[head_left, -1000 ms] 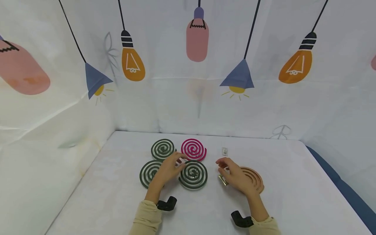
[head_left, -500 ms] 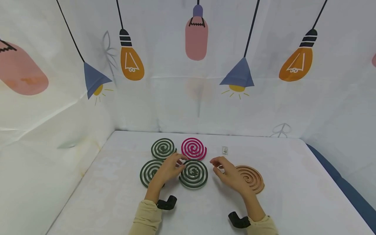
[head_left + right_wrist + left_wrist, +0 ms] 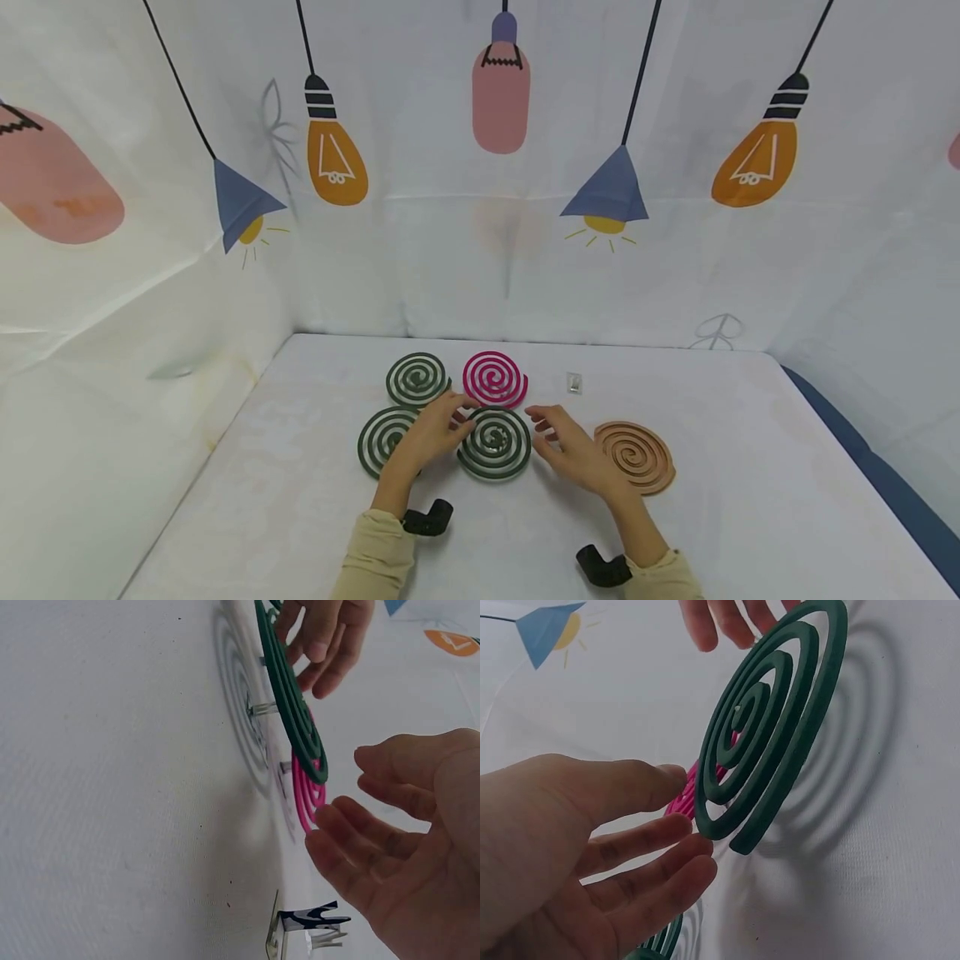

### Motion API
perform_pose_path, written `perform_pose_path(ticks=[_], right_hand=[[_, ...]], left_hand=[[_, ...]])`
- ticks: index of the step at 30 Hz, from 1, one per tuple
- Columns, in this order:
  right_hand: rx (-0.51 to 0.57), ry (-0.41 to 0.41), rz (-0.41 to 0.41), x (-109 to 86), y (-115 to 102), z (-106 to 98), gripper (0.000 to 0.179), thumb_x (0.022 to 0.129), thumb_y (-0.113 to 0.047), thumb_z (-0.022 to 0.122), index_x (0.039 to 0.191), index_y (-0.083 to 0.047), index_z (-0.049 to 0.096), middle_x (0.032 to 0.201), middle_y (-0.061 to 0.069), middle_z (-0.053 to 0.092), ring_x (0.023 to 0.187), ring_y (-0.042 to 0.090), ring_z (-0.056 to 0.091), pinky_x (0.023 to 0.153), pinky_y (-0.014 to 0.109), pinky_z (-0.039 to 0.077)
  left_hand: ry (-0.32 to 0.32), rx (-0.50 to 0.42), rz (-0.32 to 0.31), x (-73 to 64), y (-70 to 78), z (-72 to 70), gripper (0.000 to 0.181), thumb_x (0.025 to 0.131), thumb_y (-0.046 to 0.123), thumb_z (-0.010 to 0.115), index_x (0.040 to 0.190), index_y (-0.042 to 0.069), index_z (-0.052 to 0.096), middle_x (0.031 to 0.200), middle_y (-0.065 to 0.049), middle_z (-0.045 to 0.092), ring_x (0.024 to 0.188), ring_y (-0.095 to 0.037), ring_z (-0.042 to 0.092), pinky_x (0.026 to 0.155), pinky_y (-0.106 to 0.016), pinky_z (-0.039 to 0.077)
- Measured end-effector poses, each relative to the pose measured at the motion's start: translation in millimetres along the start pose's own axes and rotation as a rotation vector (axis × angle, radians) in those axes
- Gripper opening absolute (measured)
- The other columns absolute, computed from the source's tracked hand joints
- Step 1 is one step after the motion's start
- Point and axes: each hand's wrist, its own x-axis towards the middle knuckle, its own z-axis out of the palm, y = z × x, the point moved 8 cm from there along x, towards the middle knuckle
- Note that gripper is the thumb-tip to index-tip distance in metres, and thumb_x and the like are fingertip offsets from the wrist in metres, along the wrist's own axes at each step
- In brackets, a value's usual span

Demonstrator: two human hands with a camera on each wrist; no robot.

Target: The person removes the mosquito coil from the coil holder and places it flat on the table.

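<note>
Over white tabletop (image 3: 750,467), left hand (image 3: 431,432) and right hand (image 3: 573,454), thumbs and fingers apart, flank a green coil (image 3: 493,443)

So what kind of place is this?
Maybe a little tabletop booth, though I can't be sure. There's a white table with a brown spiral coil on it, and pale walls around it decorated with lamp pictures.

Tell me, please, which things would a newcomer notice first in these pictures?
Probably the bright pink spiral, at the back of the table, beside a green spiral. Next would come the brown spiral, apart from the other spirals and beside the right hand. Behind, two orange bulbs printed on the white backdrop also stand out.
</note>
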Motion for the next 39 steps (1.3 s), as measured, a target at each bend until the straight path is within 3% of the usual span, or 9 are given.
perform_pose_path(ticks=[9,17,25,39], right_hand=[[0.009,-0.068,0.038,-0.7,1.0,11.4,0.048,0.094,-0.008,0.055,0.138,0.000,0.039,0.118,0.015,0.052,0.102,0.022,0.058,0.082,0.030,0.052],[0.016,-0.134,0.117,-1.2,4.9,17.6,0.049,0.094,-0.013,0.055,0.139,-0.007,0.038,0.105,0.006,0.060,0.089,0.011,0.058,0.073,0.022,0.051],[0.000,-0.144,0.091,-2.2,4.1,18.5,0.048,0.095,-0.015,0.055,0.139,-0.007,0.037,0.095,0.004,0.059,0.070,0.002,0.053,0.058,0.021,0.047],[0.001,-0.131,0.083,-1.7,3.1,17.5,0.048,0.095,-0.014,0.055,0.140,-0.003,0.040,0.092,0.002,0.058,0.072,0.003,0.050,0.060,0.020,0.046]], left_hand=[[-0.003,0.029,-0.028,0.5,-2.4,3.0,0.032,0.091,0.012,0.061,0.122,0.007,0.058,0.108,-0.010,0.058,0.096,-0.024,0.064,0.076,-0.033,0.054],[-0.002,0.043,-0.042,0.6,-1.4,2.5,0.034,0.091,0.013,0.062,0.124,0.006,0.058,0.109,-0.012,0.059,0.095,-0.024,0.064,0.074,-0.032,0.054],[-0.008,0.056,-0.076,-0.2,-3.0,4.0,0.032,0.090,0.015,0.062,0.122,0.008,0.060,0.108,-0.009,0.062,0.091,-0.021,0.064,0.070,-0.028,0.052],[-0.017,0.007,-0.111,-0.5,-4.0,3.5,0.030,0.090,0.012,0.063,0.118,0.005,0.064,0.105,-0.011,0.062,0.086,-0.019,0.064,0.059,-0.019,0.049]])
